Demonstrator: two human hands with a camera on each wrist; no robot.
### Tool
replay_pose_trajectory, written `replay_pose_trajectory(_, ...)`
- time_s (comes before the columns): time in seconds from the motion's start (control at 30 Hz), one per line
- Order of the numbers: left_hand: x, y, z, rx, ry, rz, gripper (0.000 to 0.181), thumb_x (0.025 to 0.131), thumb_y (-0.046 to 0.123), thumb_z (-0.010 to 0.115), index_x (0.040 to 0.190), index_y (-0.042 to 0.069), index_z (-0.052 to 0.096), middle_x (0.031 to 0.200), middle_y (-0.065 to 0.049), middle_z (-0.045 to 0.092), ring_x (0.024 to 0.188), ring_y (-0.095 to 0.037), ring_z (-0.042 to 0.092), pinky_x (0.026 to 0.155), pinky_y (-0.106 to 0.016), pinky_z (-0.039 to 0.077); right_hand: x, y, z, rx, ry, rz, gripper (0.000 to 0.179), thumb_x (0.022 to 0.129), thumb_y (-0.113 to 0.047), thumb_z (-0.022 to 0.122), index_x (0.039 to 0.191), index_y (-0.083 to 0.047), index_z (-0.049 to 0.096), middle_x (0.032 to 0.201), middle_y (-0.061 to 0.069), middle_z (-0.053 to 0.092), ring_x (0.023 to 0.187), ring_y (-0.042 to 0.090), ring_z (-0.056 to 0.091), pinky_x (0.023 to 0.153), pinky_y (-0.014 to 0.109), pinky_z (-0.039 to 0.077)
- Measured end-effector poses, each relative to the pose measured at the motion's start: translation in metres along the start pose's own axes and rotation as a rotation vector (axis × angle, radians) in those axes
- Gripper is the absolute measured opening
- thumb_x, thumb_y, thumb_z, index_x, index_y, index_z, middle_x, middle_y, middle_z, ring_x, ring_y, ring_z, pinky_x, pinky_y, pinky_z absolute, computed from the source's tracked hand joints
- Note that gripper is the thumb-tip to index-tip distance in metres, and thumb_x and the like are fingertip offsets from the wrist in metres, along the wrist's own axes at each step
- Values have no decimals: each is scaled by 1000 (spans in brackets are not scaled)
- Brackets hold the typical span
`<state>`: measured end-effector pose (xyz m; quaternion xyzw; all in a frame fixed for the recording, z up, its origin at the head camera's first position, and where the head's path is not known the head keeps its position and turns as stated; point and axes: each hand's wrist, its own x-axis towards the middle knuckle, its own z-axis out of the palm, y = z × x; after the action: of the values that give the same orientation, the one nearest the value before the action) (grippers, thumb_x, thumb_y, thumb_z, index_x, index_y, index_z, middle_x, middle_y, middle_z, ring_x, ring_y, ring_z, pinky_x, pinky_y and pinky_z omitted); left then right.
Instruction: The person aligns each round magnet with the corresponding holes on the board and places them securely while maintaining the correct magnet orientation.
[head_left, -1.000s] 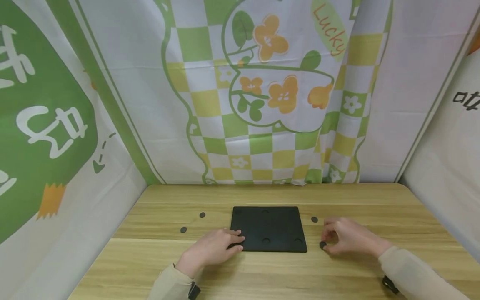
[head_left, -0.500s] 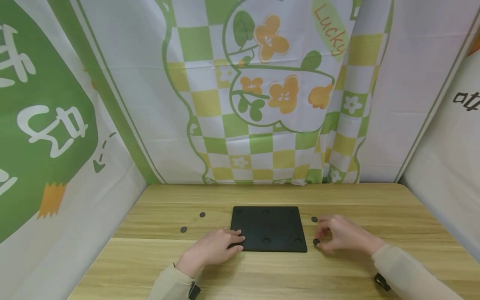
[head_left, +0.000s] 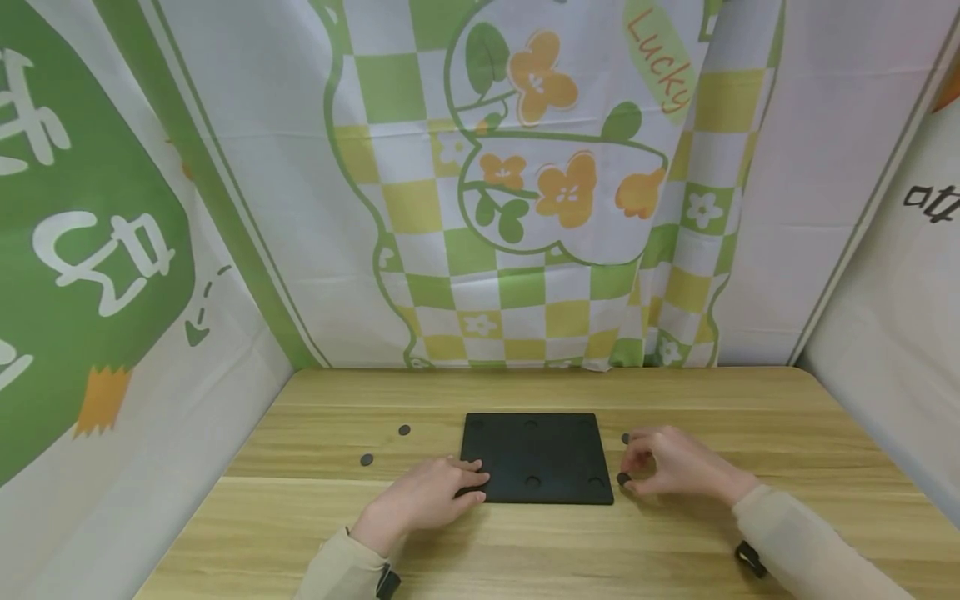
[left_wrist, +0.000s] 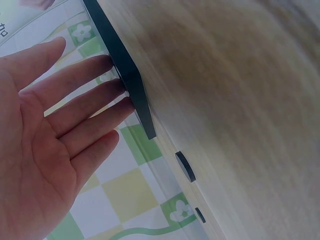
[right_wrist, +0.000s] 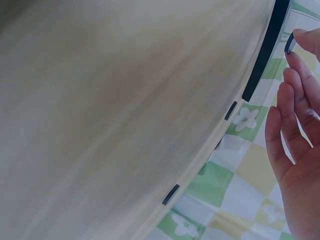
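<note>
A flat black rectangular board (head_left: 564, 454) with several shallow round marks lies on the table. My left hand (head_left: 427, 496) rests on its left front corner; in the left wrist view the extended fingertips touch the board's edge (left_wrist: 131, 75). Beside the board's right edge, my right hand (head_left: 678, 467) pinches a small black disc (head_left: 624, 480) between thumb and fingertip. The right wrist view also has this disc (right_wrist: 290, 43), tilted in the pinch. Just behind the right fingers lies another black disc (head_left: 626, 438), partly hidden.
Two more black discs, one farther back (head_left: 405, 430) and one nearer (head_left: 367, 459), lie left of the board on the wooden table (head_left: 540, 550). Printed cloth (head_left: 555, 292) hangs at the table's back edge, with further cloth walls on both sides.
My right hand has moved left, bringing the pinched disc close to the board's right edge. Its fingers now partly cover the disc behind. The left hand and the board have stayed still.
</note>
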<state>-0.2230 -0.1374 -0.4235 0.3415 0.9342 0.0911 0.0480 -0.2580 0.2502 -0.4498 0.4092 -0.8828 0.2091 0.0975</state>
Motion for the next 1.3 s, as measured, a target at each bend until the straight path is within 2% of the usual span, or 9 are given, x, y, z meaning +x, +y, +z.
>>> replay_pose_trajectory(0.17, 0, 0, 1, 9, 11, 4, 37, 96, 36, 53, 125, 16, 64, 135, -6, 56, 124, -29, 53, 102, -44, 44, 5, 0, 3, 6, 19, -37, 16, 69, -22, 81, 79, -24, 68, 80, -15, 58, 70, -5, 55, 61, 12, 49)
replay_pose_trajectory(0.47, 0, 0, 2, 25, 21, 9, 36, 96, 37, 53, 124, 16, 65, 134, -5, 57, 123, -28, 54, 102, -43, 45, 11, -3, 5, 32, -13, -12, 15, 70, -21, 80, 79, -25, 69, 79, -16, 58, 72, -5, 55, 62, 15, 50)
replay_pose_trajectory(0.97, 0, 0, 1, 14, 20, 13, 36, 96, 35, 53, 124, 16, 65, 134, -5, 57, 124, -28, 54, 102, -43, 45, 19, -7, 9, 8, 22, -77, 15, 70, -21, 81, 77, -23, 68, 78, -14, 58, 69, -5, 54, 60, 12, 48)
replay_pose_trajectory(1.3, -1, 0, 1, 22, 30, 17, 36, 96, 35, 53, 123, 15, 65, 134, -6, 57, 123, -28, 54, 102, -44, 45, 23, -8, 15, -2, 0, -79, 16, 69, -23, 82, 77, -24, 68, 78, -16, 56, 69, -5, 53, 61, 12, 48)
